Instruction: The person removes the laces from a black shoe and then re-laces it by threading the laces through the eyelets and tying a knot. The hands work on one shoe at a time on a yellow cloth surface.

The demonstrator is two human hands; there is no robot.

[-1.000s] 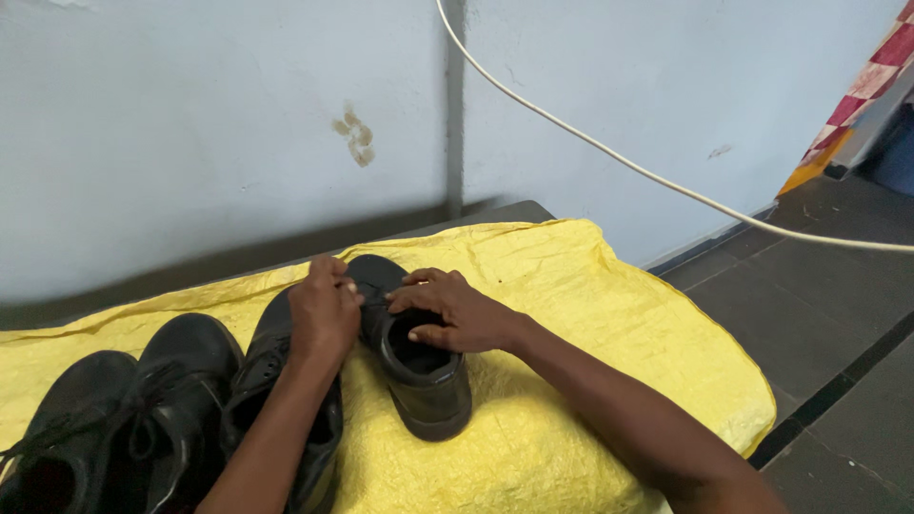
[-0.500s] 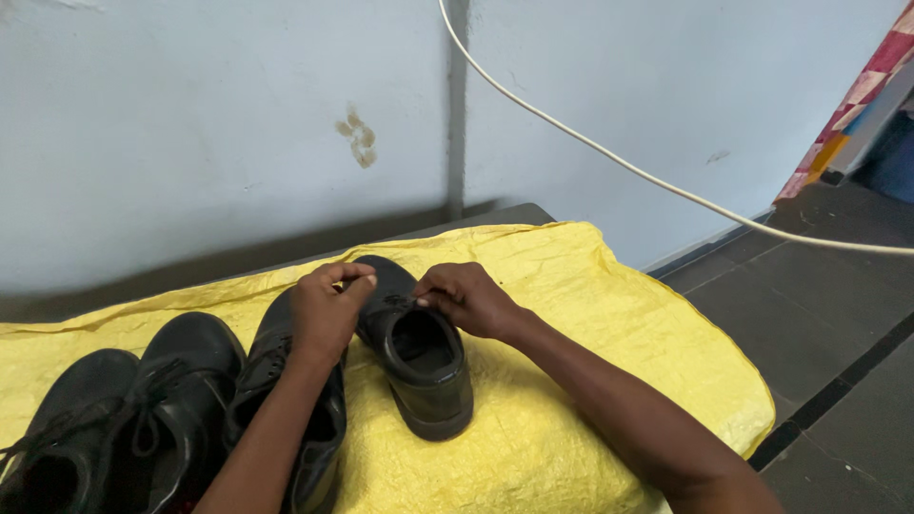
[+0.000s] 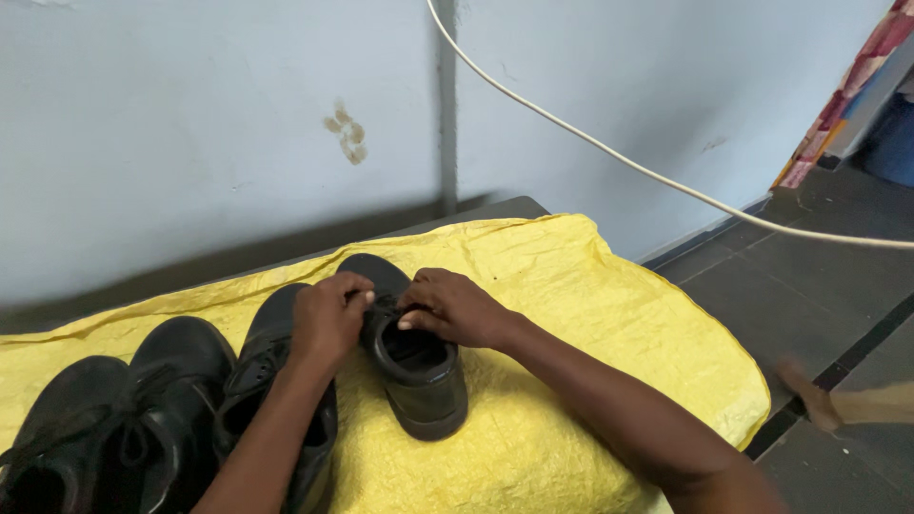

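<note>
1. The left hand (image 3: 328, 319) and the right hand (image 3: 455, 306) meet over the lace area of one black shoe (image 3: 414, 357). Each has its fingertips drawn together, pinching at what looks like the lace; the lace itself is mostly hidden between the fingers.
2. That shoe lies directly under both hands on the yellow cloth (image 3: 590, 314), heel end toward the person and toe pointing away toward the wall (image 3: 190, 124).
3. How far along: I would judge the lacing work on this shoe is in the middle. The mouth of the shoe is wide open and no finished bow shows, so tying or loosening is not complete.
4. The shoe is matte black, round-toed, with a thick sole and a padded collar; it looks worn but intact.
5. Just beside the left forearm lies a second black shoe (image 3: 276, 381), and further out on that side two more shoes (image 3: 124, 409).
6. A white cable (image 3: 609, 157) runs across the wall, well above the hands.
</note>
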